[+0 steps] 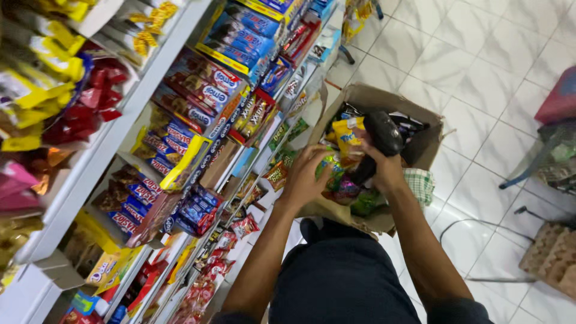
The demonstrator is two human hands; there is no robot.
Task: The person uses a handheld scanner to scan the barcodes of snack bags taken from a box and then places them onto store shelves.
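Furthest left of both hands, the shelves [120, 129] carry rows of blue, red and yellow snack packs. The left hand [305, 175] reaches into the open cardboard box [384, 99] on the floor, its grip curled over a green snack packet [331, 171]; whether the fingers have truly clamped on it I cannot tell. Just right of that grip, the right hand [387, 171] holds a black handheld device [379, 137], fingers wrapped firmly around it, with a yellow packet [348, 135] standing beside it inside the box. To do this well, I judge it best to lift one packet clear of its neighbours and keep the device steady near it.
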